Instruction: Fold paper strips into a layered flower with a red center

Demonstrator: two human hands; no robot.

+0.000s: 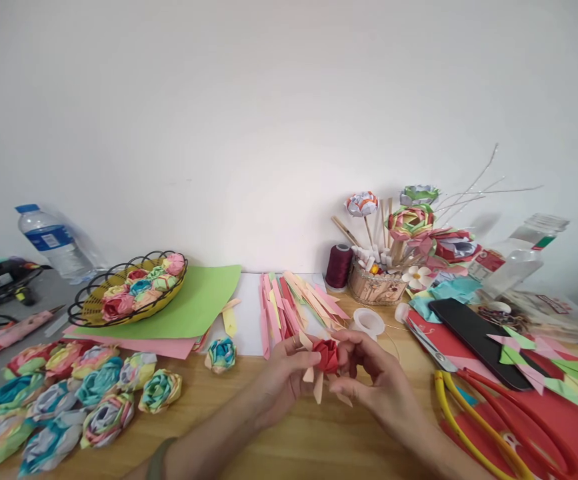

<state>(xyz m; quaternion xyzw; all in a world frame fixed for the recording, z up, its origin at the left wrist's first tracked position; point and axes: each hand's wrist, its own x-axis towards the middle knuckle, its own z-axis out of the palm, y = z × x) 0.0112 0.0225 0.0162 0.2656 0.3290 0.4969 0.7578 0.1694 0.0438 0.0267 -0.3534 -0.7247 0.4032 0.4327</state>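
Note:
Between my two hands, above the wooden table's front part, is a red paper flower (327,356) with pale peach paper strips sticking out around and below it. My left hand (289,373) grips its left side, thumb against the red folds. The fingers of my right hand (369,373) are curled at its right side, with thumb and fingertips near the strips. Folded pink, red and peach paper strips (289,303) lie on white paper just behind my hands. A small blue and yellow paper flower (221,354) sits left of my left hand.
At left are several paper flowers (107,419), a yellow basket (93,308) of more flowers, green paper (209,293) and a bottle (53,241). At right are a thread spool (339,267), a decorated holder (376,287), a tape roll (369,322), a black phone (479,340) and scissors (509,427).

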